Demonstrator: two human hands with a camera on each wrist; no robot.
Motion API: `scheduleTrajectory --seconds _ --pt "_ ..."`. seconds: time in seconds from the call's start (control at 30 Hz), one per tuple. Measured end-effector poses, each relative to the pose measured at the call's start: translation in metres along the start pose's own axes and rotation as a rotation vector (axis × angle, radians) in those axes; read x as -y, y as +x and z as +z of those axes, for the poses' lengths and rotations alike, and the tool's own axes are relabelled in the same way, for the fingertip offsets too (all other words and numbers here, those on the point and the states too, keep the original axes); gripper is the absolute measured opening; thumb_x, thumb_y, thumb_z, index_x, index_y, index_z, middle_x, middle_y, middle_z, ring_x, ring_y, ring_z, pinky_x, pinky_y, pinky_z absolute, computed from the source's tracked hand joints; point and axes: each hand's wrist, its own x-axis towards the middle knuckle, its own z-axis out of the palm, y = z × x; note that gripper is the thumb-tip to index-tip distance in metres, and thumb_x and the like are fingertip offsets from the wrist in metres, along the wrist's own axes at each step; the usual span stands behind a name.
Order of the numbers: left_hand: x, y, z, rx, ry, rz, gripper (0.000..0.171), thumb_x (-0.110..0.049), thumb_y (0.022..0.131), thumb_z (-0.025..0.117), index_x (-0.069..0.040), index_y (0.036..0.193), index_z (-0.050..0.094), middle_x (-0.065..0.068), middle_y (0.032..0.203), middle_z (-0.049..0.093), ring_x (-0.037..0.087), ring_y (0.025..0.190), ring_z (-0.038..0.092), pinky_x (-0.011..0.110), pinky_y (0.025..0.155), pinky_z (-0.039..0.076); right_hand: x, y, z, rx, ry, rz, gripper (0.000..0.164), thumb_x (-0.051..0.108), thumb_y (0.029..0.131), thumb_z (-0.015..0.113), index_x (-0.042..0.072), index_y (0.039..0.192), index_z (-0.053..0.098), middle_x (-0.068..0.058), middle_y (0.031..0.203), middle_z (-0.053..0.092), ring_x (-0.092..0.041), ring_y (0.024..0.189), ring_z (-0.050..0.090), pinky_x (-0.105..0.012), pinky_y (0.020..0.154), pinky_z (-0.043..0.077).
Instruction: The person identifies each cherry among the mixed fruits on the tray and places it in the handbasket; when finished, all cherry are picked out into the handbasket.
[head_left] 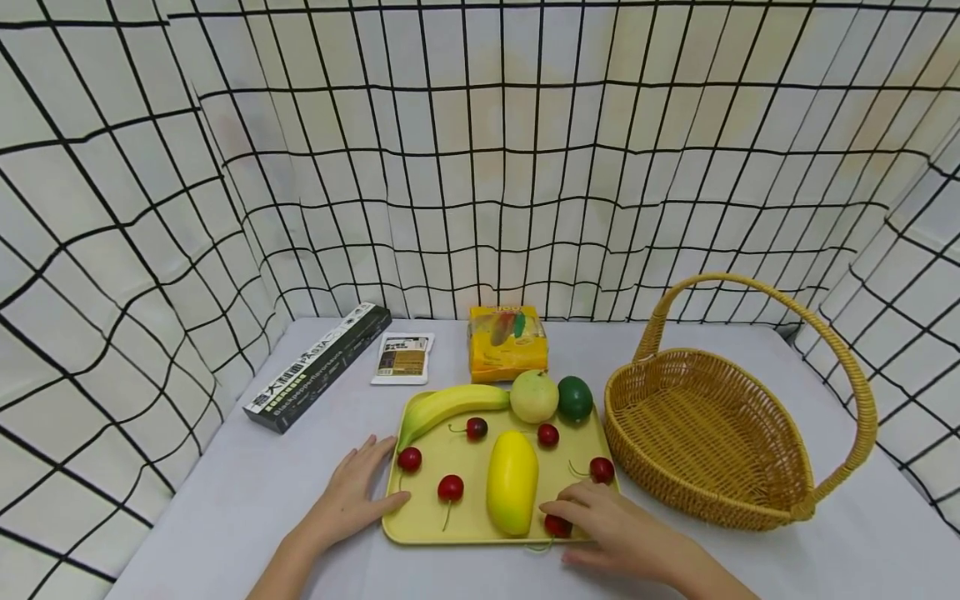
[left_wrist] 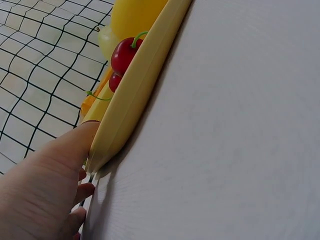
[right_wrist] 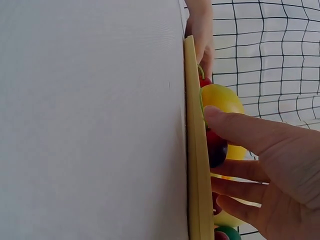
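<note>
A yellow tray (head_left: 465, 537) carries several red cherries, a banana (head_left: 457, 402), a yellow mango (head_left: 513, 483), a pale green round fruit (head_left: 534, 397) and a dark green fruit (head_left: 575, 398). My left hand (head_left: 352, 496) rests at the tray's left side, fingers spread along the edge, thumb (left_wrist: 82, 137) over the rim. Over the front right corner, my right hand (head_left: 618, 529) reaches around a cherry (head_left: 557, 525), fingers beyond it and thumb on the near side. In the right wrist view, the thumb overlaps that dark red cherry (right_wrist: 217, 150).
A wicker basket (head_left: 705, 492) with a tall handle stands right of the tray. Behind the tray are a yellow packet (head_left: 508, 346), a white sachet (head_left: 402, 358) and a long black pasta box (head_left: 318, 367). White cloth with a black grid (head_left: 502, 167) encloses the table.
</note>
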Motion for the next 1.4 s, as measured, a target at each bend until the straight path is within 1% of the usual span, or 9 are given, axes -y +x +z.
scheduleTrajectory --seconds 0.2,0.4,0.53,0.73,1.1,1.2,1.4 --pt "-0.0011 -0.0016 -0.0011 -0.001 -0.006 -0.007 0.081 -0.053 0.077 0.064 -0.006 0.138 0.038 0.014 0.14 0.04 0.036 0.133 0.023 0.054 0.107 0.011 -0.0024 0.0 0.0022 -0.032 -0.001 -0.029 0.041 0.036 0.083 0.067 0.015 0.117 0.059 0.006 0.105 0.055 -0.005 0.092 0.051 -0.023 0.078 0.048" --pt "-0.0019 -0.0027 -0.0025 -0.006 -0.014 -0.001 0.073 -0.048 0.083 0.061 -0.005 0.137 0.039 0.015 0.139 0.04 0.036 0.133 0.024 0.054 0.107 0.011 -0.0033 0.0017 0.0038 0.002 0.024 -0.009 0.04 0.038 0.085 0.063 0.016 0.118 0.059 0.007 0.106 0.055 -0.004 0.093 0.051 -0.022 0.078 0.048" --pt "-0.0017 -0.0028 -0.0023 -0.002 -0.019 -0.01 0.069 -0.046 0.085 0.059 -0.006 0.137 0.039 0.015 0.139 0.04 0.036 0.133 0.024 0.055 0.107 0.011 -0.0037 0.0023 0.0054 0.003 0.031 -0.004 0.039 0.038 0.085 0.063 0.017 0.118 0.059 0.008 0.105 0.055 -0.003 0.093 0.051 -0.022 0.077 0.048" --pt "-0.0015 -0.0023 -0.0024 0.005 -0.032 -0.014 0.067 -0.044 0.086 0.059 -0.007 0.138 0.039 0.014 0.14 0.04 0.036 0.133 0.023 0.055 0.107 0.011 -0.0048 0.0016 0.0074 -0.013 0.032 -0.006 0.037 0.036 0.084 0.065 0.017 0.116 0.059 0.009 0.103 0.055 -0.003 0.09 0.05 -0.02 0.075 0.048" --pt "-0.0042 -0.0021 -0.0044 0.011 -0.037 -0.009 0.066 -0.04 0.086 0.06 -0.005 0.137 0.04 0.014 0.14 0.04 0.037 0.133 0.023 0.055 0.107 0.011 -0.008 0.0008 0.0085 -0.048 -0.002 0.015 0.034 0.036 0.084 0.065 0.018 0.112 0.061 0.01 0.1 0.056 -0.002 0.087 0.05 -0.021 0.075 0.048" --pt "-0.0045 -0.0022 -0.0045 0.014 -0.041 -0.011 0.065 -0.04 0.086 0.061 -0.005 0.137 0.04 0.014 0.139 0.041 0.036 0.133 0.023 0.055 0.107 0.011 -0.0083 0.001 0.0082 -0.05 -0.008 0.02 0.032 0.036 0.085 0.064 0.018 0.112 0.061 0.01 0.099 0.056 -0.001 0.087 0.051 -0.021 0.075 0.048" --pt "-0.0043 -0.002 -0.0041 0.011 -0.04 -0.005 0.065 -0.039 0.086 0.061 -0.005 0.137 0.04 0.014 0.139 0.041 0.036 0.133 0.023 0.055 0.107 0.012 -0.0072 0.0023 0.0065 -0.02 0.017 0.053 0.034 0.037 0.091 0.055 0.015 0.116 0.06 0.01 0.1 0.057 -0.003 0.09 0.052 -0.023 0.076 0.049"
